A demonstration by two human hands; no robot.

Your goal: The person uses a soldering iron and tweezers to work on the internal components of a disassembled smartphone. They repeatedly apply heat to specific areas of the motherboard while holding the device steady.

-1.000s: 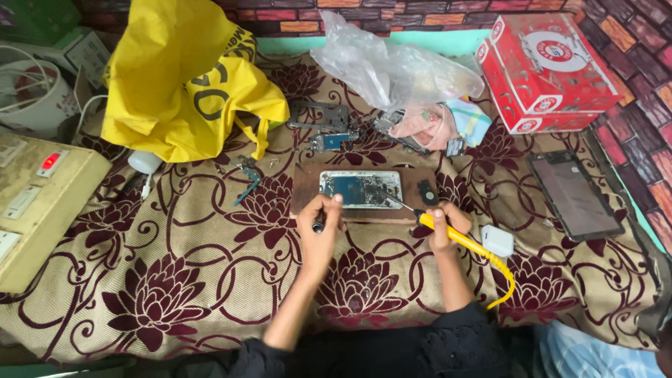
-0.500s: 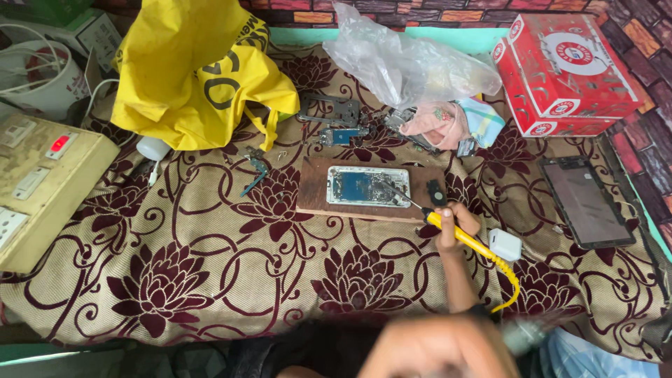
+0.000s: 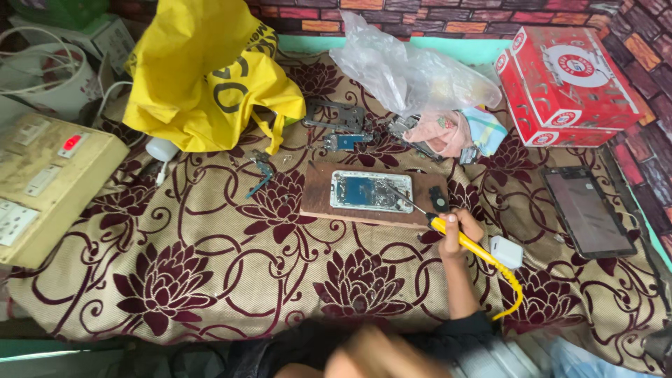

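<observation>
Gripping the soldering iron (image 3: 465,241) in my right hand (image 3: 458,227), fingers clamped, I am aiming its tip toward ten o'clock at the phone (image 3: 371,191) on the board (image 3: 318,203); my left hand (image 3: 378,353) is blurring, grip unclear.

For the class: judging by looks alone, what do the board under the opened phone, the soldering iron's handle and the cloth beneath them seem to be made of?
Board: probably wood or fibreboard, flat, matt brown, square-edged.
Soldering iron in the right hand: handle looks like smooth yellow plastic, tip thin bare metal.
Cloth: woven fabric, perhaps velvety, beige with maroon flowers, softly wrinkled.
Opened phone: a pale frame, material unclear.
</observation>
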